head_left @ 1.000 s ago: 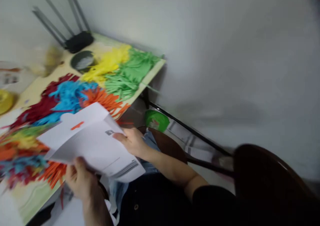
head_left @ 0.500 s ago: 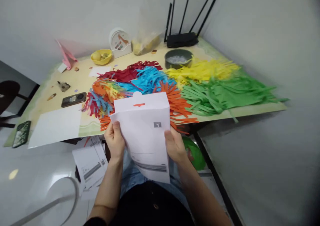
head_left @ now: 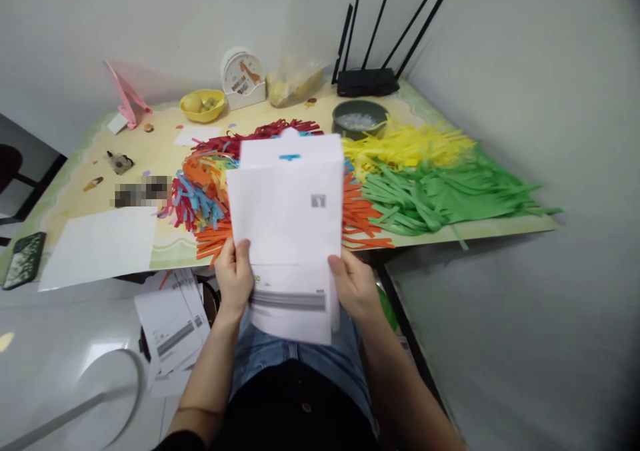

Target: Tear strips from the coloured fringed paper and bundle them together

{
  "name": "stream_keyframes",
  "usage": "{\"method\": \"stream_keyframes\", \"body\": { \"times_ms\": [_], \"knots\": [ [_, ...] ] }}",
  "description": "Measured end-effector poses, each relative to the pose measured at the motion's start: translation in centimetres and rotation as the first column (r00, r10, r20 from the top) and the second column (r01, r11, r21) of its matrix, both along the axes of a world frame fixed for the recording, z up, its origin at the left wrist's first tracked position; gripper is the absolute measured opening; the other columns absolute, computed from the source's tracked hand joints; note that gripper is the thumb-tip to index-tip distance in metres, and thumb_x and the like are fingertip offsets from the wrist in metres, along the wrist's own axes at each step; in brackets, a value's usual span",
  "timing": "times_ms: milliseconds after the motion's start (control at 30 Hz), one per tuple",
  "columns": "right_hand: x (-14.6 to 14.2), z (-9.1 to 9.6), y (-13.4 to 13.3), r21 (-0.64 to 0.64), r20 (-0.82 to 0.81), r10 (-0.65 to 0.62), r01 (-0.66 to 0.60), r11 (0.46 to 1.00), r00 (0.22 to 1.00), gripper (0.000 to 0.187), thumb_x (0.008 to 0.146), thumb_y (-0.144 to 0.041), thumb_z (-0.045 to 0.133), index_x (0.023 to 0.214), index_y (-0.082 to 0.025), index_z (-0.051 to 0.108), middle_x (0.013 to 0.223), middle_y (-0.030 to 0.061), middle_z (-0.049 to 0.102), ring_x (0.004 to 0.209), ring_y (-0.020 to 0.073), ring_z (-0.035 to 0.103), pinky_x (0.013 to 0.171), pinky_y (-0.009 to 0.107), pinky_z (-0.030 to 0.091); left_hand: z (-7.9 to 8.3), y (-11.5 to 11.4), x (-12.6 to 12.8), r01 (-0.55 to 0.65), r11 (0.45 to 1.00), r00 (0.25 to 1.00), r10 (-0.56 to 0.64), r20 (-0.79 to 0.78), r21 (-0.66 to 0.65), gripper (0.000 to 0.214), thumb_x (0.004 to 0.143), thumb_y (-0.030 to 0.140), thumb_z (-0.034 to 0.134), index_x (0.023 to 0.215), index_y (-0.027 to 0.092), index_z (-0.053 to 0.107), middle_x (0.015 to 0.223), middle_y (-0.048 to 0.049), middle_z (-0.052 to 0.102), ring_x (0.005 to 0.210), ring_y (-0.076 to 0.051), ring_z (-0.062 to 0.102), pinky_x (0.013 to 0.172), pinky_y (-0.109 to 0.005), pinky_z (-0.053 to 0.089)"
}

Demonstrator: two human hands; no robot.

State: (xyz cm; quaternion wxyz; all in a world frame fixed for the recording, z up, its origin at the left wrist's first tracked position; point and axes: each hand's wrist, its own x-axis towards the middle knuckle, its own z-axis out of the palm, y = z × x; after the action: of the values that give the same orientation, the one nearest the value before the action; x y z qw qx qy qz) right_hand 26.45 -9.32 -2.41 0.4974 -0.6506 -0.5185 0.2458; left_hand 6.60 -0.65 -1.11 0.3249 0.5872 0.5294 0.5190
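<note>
Between my two hands is a white paper packet [head_left: 287, 218] with a hang-hole tab at the top and a grey printed band near its bottom. My left hand [head_left: 235, 274] pinches its left edge, thumb on the front. On the opposite edge my right hand [head_left: 354, 284] grips the same way. The packet stands upright over my lap and hides part of the fringed paper behind it. Around it on the table lie dark red fringe [head_left: 225, 146], orange fringe [head_left: 363, 218], yellow fringe [head_left: 420, 143], green fringe [head_left: 450, 194] and a multicoloured fringe bundle [head_left: 195, 198].
A black router [head_left: 367, 82] and a dark bowl [head_left: 353, 128] stand at the back, near a yellow dish [head_left: 203, 108]. White sheet [head_left: 103, 244] and phone [head_left: 25, 259] lie at the left. Printed papers [head_left: 173, 334] sit below the table edge.
The packet has risen and now faces me more squarely, covering the blue fringe. Both hands hold it lower along its sides. The view has shifted slightly.
</note>
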Motion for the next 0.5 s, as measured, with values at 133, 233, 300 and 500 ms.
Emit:
{"method": "stream_keyframes", "body": {
  "times_ms": [133, 233, 300, 500],
  "knots": [
    [-1.0, -1.0, -0.5, -0.137, -0.152, 0.068, -0.089, 0.987, 0.986, 0.046, 0.096, -0.057, 0.046, 0.075, -0.019, 0.060, 0.059, 0.0011, 0.060, 0.056, 0.0162, 0.055, 0.052, 0.025, 0.040, 0.0, 0.7, 0.0, 0.010, 0.997, 0.988, 0.001, 0.153, -0.072, 0.045, 0.091, 0.061, 0.057, 0.077, 0.018, 0.059, 0.068, 0.0015, 0.054, 0.063, -0.013, 0.045, 0.059, -0.023, 0.038],
    [-0.9, -1.2, -0.8, -0.127, -0.099, -0.032, 0.019, 0.992, 0.995, 0.047, 0.095, -0.056, 0.046, 0.068, -0.019, 0.056, 0.053, 0.0000, 0.055, 0.052, 0.0148, 0.051, 0.051, 0.025, 0.037, -0.4, 0.7, -0.1, 0.058, 0.995, 0.996, -0.052, 0.075, -0.080, 0.048, 0.092, 0.062, 0.053, 0.071, 0.019, 0.055, 0.065, 0.0016, 0.051, 0.060, -0.013, 0.043, 0.057, -0.024, 0.036],
    [-0.5, -1.4, -0.8, -0.128, -0.074, -0.031, 0.021, 0.992, 0.997, 0.047, 0.095, -0.055, 0.046, 0.067, -0.019, 0.056, 0.052, 0.0000, 0.055, 0.051, 0.0145, 0.051, 0.051, 0.026, 0.037, -0.9, 0.3, -0.5, 0.064, 0.996, 0.997, -0.067, -0.035, -0.066, 0.046, 0.094, 0.057, 0.053, 0.068, 0.019, 0.051, 0.062, 0.0020, 0.049, 0.059, -0.013, 0.042, 0.057, -0.024, 0.034],
    [1.5, -0.9, 1.3, -0.067, -0.249, -0.127, 0.113, 0.991, 0.960, 0.045, 0.093, -0.060, 0.051, 0.093, -0.017, 0.064, 0.075, 0.0035, 0.069, 0.065, 0.0175, 0.059, 0.057, 0.026, 0.044, -3.2, -2.0, -1.5, 0.191, 0.976, 0.971, -0.203, -0.126, -0.102, 0.041, 0.091, 0.049, 0.056, 0.064, 0.019, 0.051, 0.053, 0.0045, 0.041, 0.050, -0.011, 0.037, 0.052, -0.025, 0.028]
  ]
}}
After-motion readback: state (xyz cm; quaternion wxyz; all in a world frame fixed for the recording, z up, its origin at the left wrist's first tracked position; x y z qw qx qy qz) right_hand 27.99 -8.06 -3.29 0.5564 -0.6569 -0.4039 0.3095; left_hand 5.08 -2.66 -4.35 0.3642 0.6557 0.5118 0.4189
